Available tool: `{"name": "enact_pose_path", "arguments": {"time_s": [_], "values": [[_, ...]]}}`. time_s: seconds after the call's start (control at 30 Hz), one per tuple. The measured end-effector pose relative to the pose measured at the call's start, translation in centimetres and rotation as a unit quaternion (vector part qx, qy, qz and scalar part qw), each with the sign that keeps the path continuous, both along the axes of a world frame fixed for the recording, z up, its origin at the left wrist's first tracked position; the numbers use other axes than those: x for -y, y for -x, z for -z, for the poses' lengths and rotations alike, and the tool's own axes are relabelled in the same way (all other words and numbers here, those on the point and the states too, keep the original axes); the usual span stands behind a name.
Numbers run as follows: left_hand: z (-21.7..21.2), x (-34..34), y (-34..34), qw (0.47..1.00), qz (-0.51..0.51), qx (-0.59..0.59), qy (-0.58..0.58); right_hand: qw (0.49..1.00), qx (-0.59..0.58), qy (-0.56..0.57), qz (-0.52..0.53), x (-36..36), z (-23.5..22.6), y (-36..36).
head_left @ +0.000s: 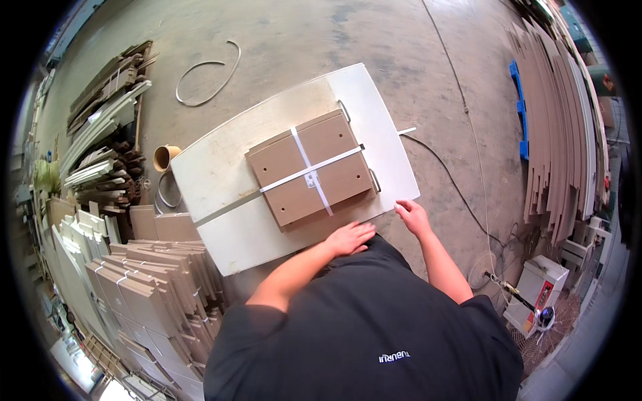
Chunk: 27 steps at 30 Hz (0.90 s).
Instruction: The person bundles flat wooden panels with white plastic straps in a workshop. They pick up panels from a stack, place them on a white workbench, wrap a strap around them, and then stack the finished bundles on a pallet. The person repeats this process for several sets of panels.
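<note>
A head-worn fisheye camera looks down on a nearby white tabletop [214,167]. Its wide circle takes in surrounding floor [301,40].

Grey concrete floor [374,47], brown boards [558,134] stacked right, mixed planks [107,87] piled left

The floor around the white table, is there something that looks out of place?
Yes: a loose, pale strip lies curled on the floor beyond the far left side of the table. It binds nothing, so it looks discarded.
</note>
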<state>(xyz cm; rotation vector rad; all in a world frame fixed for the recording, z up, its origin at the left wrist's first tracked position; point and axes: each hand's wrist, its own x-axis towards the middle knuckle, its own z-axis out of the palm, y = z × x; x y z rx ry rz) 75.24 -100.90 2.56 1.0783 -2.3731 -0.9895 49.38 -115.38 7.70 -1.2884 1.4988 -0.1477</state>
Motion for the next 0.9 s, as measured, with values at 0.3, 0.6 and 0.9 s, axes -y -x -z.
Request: {"name": "enact_pose_path", "arguments": {"time_s": [0.3, 0.6, 0.9], "values": [[-2.0, -15.8, -17.3, 0.669, -0.652, -0.037, -0.355, 0.908, 0.192, -0.289, 0.236, 0.4, 3.8, -12.0], [-1.7, -22.9, -16.8, 0.614, -0.645, -0.09, -0.446, 0.879, 0.229, -0.291, 0.3, -0.2, 8.3, -12.1], [-0.3, -23.8, -20.3, 0.649, -0.621, -0.123, -0.422, 0.903, 0.151, -0.247, 0.317, -0.2, 7.4, -14.1]]}}
